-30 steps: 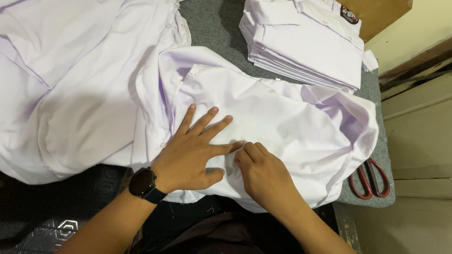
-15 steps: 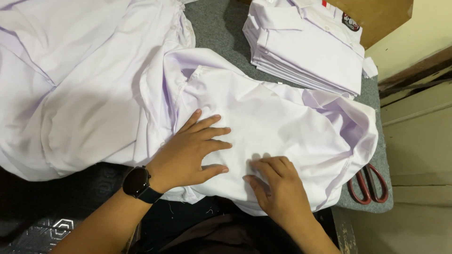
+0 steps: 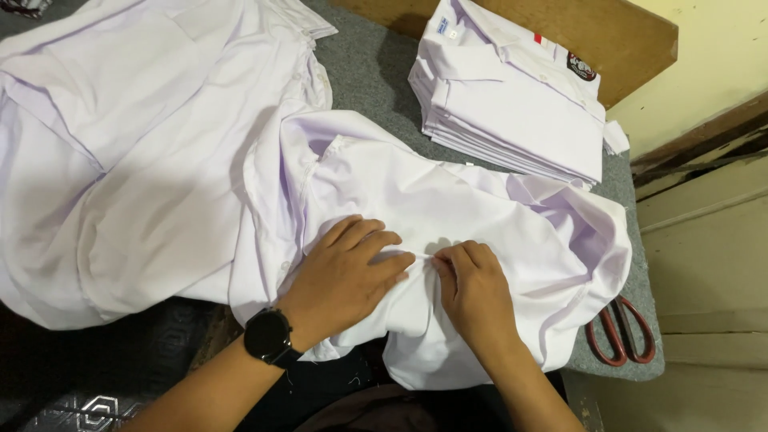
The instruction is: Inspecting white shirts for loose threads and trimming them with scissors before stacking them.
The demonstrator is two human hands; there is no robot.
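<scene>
A white shirt (image 3: 448,200) lies crumpled on the grey table top (image 3: 368,72) in front of me. My left hand (image 3: 344,276), with a black watch on the wrist, presses flat on the shirt's cloth, fingers spread. My right hand (image 3: 472,292) sits just to its right, fingers curled and pinching a small fold of the same cloth. The two hands almost touch at the fingertips.
A pile of loose white shirts (image 3: 128,152) covers the left of the table. A neat stack of folded white shirts (image 3: 512,104) stands at the back right. Red-handled scissors (image 3: 620,332) lie at the table's right edge. A wooden board (image 3: 616,40) runs behind.
My right hand slid down the cloth and has come back up beside the left hand, now pinching a fold. The left hand stays pressed on the shirt.
</scene>
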